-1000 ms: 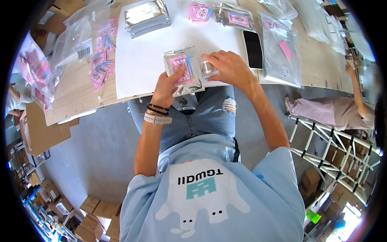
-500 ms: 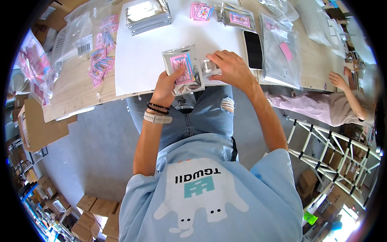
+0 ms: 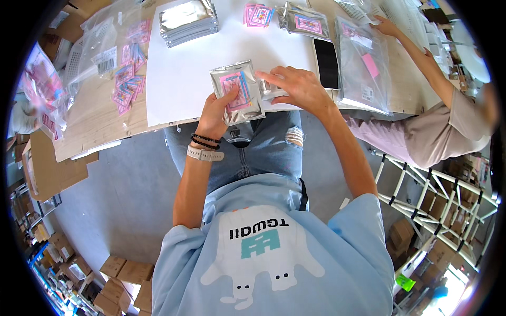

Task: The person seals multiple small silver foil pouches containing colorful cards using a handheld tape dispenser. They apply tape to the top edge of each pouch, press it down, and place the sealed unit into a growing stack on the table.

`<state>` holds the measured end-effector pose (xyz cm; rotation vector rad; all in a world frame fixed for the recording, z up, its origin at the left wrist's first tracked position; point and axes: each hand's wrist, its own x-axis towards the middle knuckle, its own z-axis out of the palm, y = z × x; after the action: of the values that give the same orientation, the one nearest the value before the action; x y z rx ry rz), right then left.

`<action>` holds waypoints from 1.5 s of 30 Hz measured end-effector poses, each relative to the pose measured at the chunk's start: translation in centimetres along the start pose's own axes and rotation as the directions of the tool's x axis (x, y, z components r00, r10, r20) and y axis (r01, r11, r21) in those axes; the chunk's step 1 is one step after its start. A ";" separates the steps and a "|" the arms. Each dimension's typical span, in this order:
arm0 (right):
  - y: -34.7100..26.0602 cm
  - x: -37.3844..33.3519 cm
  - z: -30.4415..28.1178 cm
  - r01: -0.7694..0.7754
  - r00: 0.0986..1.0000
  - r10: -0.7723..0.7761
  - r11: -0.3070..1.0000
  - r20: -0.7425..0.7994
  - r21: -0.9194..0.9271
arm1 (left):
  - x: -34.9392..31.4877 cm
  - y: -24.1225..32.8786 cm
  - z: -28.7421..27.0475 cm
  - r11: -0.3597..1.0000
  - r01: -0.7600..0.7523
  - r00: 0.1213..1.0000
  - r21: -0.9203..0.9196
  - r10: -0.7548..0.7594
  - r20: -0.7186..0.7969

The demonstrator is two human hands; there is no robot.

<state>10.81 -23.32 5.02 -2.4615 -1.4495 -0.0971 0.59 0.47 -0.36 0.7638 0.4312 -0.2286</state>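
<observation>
My left hand (image 3: 215,112) grips a silver foil pouch (image 3: 256,100) over the near edge of the white sheet. Its thumb presses a pink and blue picture card (image 3: 240,94) flat against the pouch's face. Close to the pouch's right side, my right hand (image 3: 302,90) has its fingers curled over a small clear plastic piece (image 3: 268,91), perhaps a tape dispenser; the fingers partly cover it. The right index finger reaches toward the pouch's edge, and I cannot tell whether it touches.
Silver pouches (image 3: 188,22) are stacked at the back. Pink cards (image 3: 126,84) lie left, more cards (image 3: 258,16) behind. A pouch with a card (image 3: 307,23), a phone (image 3: 327,64) and a clear bag (image 3: 363,79) lie right. A co-worker's arm (image 3: 421,60) reaches over the table there.
My right hand has moved slightly left with the clear piece, nearer the pouch. The co-worker's arm at the right now stretches over the table's far side. My left hand keeps its hold.
</observation>
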 end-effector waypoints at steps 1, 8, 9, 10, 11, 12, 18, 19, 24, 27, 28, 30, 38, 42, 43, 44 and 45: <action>0.4 -0.1 0.2 0.036 0.999 -0.037 0.999 -0.009 -0.034 | 0.0 -0.1 0.0 1.000 -0.004 1.000 -0.006 0.004 0.001; 0.3 0.1 0.9 0.142 0.984 -0.154 0.983 -0.095 -0.119 | -0.6 0.3 -0.9 0.999 0.016 0.997 -0.042 -0.013 0.070; -0.5 0.4 0.7 0.148 0.981 -0.161 0.982 -0.111 -0.115 | -1.1 0.4 -1.1 0.998 0.014 0.997 -0.058 -0.009 0.080; -1.3 0.6 0.4 0.147 0.982 -0.162 0.980 -0.101 -0.135 | -1.9 0.6 -1.2 0.997 0.015 0.996 -0.072 -0.009 0.089; -2.1 0.8 -0.1 0.147 0.983 -0.162 0.977 -0.091 -0.156 | -2.6 0.8 -1.4 0.996 0.017 0.995 -0.086 -0.008 0.098; -2.9 0.9 -0.4 0.141 0.984 -0.157 0.974 -0.082 -0.176 | -3.3 1.1 -1.6 0.997 0.011 0.996 -0.078 -0.004 0.093; -6.7 2.2 -2.5 0.146 0.986 -0.155 0.982 -0.068 -0.118 | -7.1 3.3 -1.9 0.997 0.008 0.998 -0.076 -0.004 0.055; -7.2 2.4 -2.7 0.143 0.987 -0.152 0.981 -0.060 -0.131 | -7.7 3.6 -1.8 0.998 0.008 1.000 -0.067 -0.006 0.029; -9.6 3.6 -3.3 0.191 0.973 -0.210 0.966 -0.097 -0.174 | -10.2 4.6 -2.1 0.997 -0.057 0.998 -0.057 0.056 -0.011; -10.0 4.2 -3.1 0.228 0.958 -0.255 0.954 -0.127 -0.196 | -11.0 4.7 -2.7 0.996 -0.074 0.997 -0.054 0.073 -0.022; -10.1 4.4 -3.0 0.240 0.952 -0.271 0.948 -0.138 -0.208 | -11.3 4.7 -2.9 0.996 -0.078 0.996 -0.054 0.076 -0.040; -9.9 4.9 -2.6 0.244 0.943 -0.246 0.969 -0.224 -0.035 | -11.6 4.8 -3.5 0.992 -0.077 0.995 -0.098 0.071 -0.065; -7.3 5.1 -1.6 0.034 0.990 -0.027 0.998 -0.139 0.048 | -14.4 6.0 -4.2 0.946 -0.258 0.960 -0.197 0.228 -0.165; -3.6 3.1 1.5 -0.212 0.977 0.212 0.968 -0.011 -0.137 | -16.1 6.8 -3.9 0.927 -0.358 0.914 -0.110 0.324 -0.245; -3.8 3.0 1.4 -0.277 0.960 0.278 0.960 0.023 -0.029 | -16.3 6.6 -4.1 0.922 -0.374 0.905 -0.095 0.341 -0.256; -4.0 3.0 1.3 -0.224 0.973 0.215 0.967 -0.085 -0.118 | -16.6 6.5 -4.2 0.918 -0.390 0.895 -0.080 0.357 -0.267; -5.0 3.6 0.8 -0.176 0.973 0.139 0.964 -0.186 -0.201 | -17.0 6.4 -4.1 0.922 -0.384 0.892 -0.055 0.355 -0.279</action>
<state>8.24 -17.75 5.98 -2.6553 -1.2227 -0.4443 -13.43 8.61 8.68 0.7562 0.5357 0.2578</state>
